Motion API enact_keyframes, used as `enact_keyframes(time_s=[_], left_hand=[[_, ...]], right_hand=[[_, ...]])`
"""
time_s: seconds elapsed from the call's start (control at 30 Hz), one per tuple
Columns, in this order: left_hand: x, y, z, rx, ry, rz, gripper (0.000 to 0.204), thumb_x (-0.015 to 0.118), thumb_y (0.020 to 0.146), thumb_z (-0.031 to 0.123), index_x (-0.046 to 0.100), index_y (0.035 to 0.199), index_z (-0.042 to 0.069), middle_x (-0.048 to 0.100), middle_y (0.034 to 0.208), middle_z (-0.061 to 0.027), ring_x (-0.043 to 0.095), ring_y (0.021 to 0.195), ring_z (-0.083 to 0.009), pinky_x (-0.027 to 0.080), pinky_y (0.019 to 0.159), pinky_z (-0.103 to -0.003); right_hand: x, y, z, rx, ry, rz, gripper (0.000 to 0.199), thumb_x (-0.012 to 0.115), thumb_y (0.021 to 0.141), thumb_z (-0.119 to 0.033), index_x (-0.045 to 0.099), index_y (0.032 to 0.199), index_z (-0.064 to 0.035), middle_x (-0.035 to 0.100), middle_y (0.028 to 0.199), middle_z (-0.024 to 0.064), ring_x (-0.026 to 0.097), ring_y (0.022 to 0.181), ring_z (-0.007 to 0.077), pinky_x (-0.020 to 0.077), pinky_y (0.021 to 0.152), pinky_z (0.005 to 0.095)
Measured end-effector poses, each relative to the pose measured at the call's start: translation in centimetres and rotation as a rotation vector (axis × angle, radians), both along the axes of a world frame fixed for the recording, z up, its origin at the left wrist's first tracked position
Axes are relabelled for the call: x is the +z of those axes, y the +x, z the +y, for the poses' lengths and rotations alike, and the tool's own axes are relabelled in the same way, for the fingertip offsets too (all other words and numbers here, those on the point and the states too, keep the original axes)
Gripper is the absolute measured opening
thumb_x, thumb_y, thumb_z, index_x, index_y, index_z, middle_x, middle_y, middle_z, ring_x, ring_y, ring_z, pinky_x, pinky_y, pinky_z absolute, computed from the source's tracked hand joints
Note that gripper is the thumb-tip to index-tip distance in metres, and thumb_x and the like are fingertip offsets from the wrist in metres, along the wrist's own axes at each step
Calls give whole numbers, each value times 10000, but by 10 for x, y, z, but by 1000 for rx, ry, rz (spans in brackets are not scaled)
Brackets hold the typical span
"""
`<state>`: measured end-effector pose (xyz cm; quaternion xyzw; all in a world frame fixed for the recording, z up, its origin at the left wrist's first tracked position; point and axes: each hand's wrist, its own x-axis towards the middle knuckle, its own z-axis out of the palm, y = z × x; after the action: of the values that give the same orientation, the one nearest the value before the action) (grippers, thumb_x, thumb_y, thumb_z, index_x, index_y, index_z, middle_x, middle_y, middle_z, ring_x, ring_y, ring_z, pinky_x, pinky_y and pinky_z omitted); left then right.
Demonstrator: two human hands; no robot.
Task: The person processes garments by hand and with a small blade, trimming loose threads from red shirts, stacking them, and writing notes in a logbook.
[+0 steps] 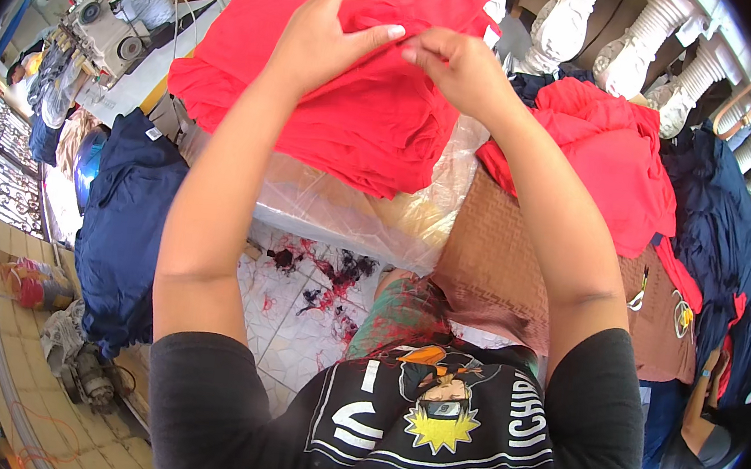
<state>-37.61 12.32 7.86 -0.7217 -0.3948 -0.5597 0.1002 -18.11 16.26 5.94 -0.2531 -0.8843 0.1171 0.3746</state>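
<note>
A thick pile of red cloth garments (341, 130) lies in front of me on a table covered with clear plastic (340, 226). Over the pile, my left hand (323, 37) is open, its thumb stretched toward the right hand and its fingers pointing up and away, slightly blurred. My right hand (457, 67) is closed in a pinch close to the left thumb, right above the folds of red cloth. What sits between its fingertips is too small to make out against the red. The two hands are a little apart.
More red cloth (600, 148) lies at right on a brown woven cover (502, 248), near small scissors (637, 294). Dark blue garments hang left (125, 217) and right (713, 206). A sewing machine (108, 37) stands far left. Thread scraps (335, 271) litter the tiled floor. Another person's arm (701, 406) shows at right.
</note>
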Motion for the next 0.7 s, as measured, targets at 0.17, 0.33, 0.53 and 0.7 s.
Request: enact_keyframes(time_s=[0.17, 0.33, 0.53, 0.7], left_hand=[[-62, 20, -40, -175, -70, 266, 316, 725, 789, 175, 644, 1072, 61, 646, 1034, -110, 644, 806, -213, 513, 768, -313], [-98, 9, -33, 9, -229, 349, 186, 682, 820, 177, 681, 948, 42, 675, 928, -117, 655, 775, -233, 520, 736, -307], [-51, -2, -24, 94, -376, -125, 259, 658, 868, 244, 677, 953, 0, 679, 774, -105, 595, 700, -87, 481, 657, -258], [-45, 1, -18, 63, -403, -160, 295, 658, 857, 283, 681, 952, 5, 677, 755, -133, 618, 662, -119, 478, 625, -265]], right_hand=[[4, -3, 4, 9, 59, 132, 193, 626, 877, -186, 656, 957, -12, 662, 866, 125, 646, 780, 235, 488, 711, 319], [0, 0, -1, 6, 49, 17, 197, 660, 843, -191, 665, 944, -22, 665, 883, 124, 642, 791, 271, 493, 713, 323], [-14, 16, -29, 89, 230, -128, 299, 712, 774, -320, 678, 950, -81, 659, 930, 80, 628, 878, 274, 490, 785, 356], [-68, 39, -16, 79, 336, -441, 223, 703, 764, -269, 681, 925, -115, 653, 973, 52, 581, 1020, 245, 435, 914, 381]])
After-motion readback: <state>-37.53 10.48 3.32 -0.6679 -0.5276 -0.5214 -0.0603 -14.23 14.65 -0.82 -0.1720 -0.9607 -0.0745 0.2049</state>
